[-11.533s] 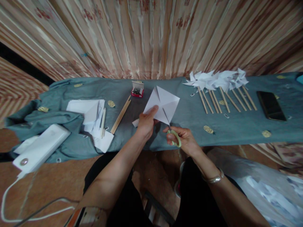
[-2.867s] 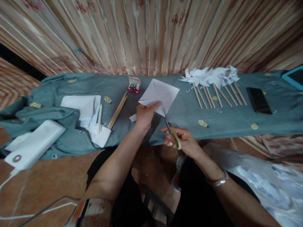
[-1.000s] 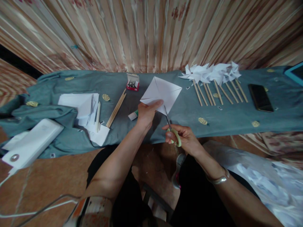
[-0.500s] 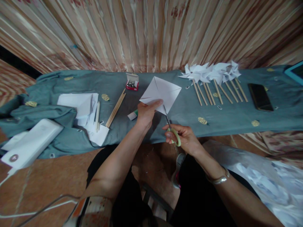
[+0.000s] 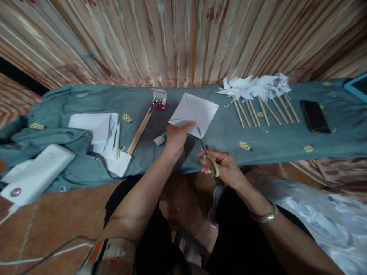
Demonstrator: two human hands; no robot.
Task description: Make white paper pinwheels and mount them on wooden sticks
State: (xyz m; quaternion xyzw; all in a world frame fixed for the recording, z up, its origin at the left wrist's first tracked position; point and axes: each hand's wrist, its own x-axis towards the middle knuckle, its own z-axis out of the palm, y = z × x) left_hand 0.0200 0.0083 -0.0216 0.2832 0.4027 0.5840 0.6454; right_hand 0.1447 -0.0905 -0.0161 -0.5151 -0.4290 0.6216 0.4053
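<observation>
My left hand point(image 5: 177, 138) grips a square sheet of white paper point(image 5: 197, 109) by its lower left side, thumb on top. Slits or creases run in from the paper's corners. Green-handled scissors point(image 5: 211, 164) are in my right hand point(image 5: 222, 166), with fingers through the handle loops. Their blades reach the paper's near corner and lie over it. To the left of the paper stands an open small box of metal pins point(image 5: 159, 102). A small green-and-white box point(image 5: 160, 139) lies beside my left hand, partly hidden.
Paper pinwheels on sticks point(image 5: 258, 89) lie at the back right, next to a black phone point(image 5: 314, 117). Leftward are wooden sticks point(image 5: 139, 131), stacked white paper point(image 5: 88, 126), a white candle-like stick point(image 5: 117, 139) and a white power bank point(image 5: 37, 173). A plastic bag point(image 5: 321, 221) sits at lower right.
Almost nothing differs. The view has shifted very slightly, and both hands keep the same hold on the paper and scissors.
</observation>
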